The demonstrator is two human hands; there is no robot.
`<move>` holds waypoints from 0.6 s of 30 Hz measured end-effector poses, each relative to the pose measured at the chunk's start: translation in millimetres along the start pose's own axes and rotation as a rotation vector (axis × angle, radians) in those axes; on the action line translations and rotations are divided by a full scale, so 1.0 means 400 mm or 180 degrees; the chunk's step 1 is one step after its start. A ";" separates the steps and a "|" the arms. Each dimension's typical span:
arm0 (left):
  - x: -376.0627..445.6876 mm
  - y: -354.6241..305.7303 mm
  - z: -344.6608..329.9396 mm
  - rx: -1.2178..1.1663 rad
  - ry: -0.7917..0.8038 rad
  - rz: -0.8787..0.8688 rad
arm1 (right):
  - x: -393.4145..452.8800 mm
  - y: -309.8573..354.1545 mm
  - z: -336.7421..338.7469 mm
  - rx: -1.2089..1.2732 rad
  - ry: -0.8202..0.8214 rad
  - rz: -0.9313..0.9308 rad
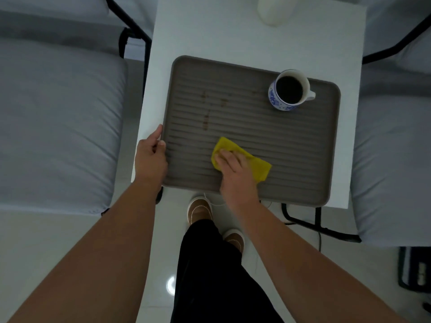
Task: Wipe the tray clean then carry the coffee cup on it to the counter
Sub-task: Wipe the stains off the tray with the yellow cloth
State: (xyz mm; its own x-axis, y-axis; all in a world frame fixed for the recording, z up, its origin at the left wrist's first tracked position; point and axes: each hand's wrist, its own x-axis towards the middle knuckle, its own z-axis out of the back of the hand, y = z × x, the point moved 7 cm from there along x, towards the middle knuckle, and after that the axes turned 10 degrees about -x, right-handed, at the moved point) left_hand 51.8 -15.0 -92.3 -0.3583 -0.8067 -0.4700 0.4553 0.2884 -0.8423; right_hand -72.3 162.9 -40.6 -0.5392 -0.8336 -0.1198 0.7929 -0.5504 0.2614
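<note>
A grey ribbed tray (pixel 303 145) lies on a white table (pixel 221 36). Brown stains (pixel 205 108) mark its left half. A white cup with blue pattern (pixel 289 90), full of dark coffee, stands in the tray's far right corner, handle pointing right. My right hand (pixel 235 169) presses a yellow cloth (pixel 256 164) flat on the tray's near middle. My left hand (pixel 151 155) grips the tray's left rim near the front corner.
Grey cushioned seats flank the table at left (pixel 58 124) and right (pixel 391 159), with black metal frames. A pale cylindrical object (pixel 272 10) stands at the table's far end. My legs and brown shoes (pixel 200 209) are on the glossy white floor below the tray's front edge.
</note>
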 end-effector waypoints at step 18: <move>-0.011 -0.016 -0.002 -0.0288 -0.0022 0.0146 | 0.058 0.029 0.013 -0.0539 0.0385 0.0978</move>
State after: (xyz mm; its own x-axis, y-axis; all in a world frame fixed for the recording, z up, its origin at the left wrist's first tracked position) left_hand 49.8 -12.8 -84.9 -0.3330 -0.7951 -0.5070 0.3955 0.3703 -0.8405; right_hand -77.0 137.3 -35.3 -0.2392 -0.9550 -0.1753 0.9538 -0.2649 0.1417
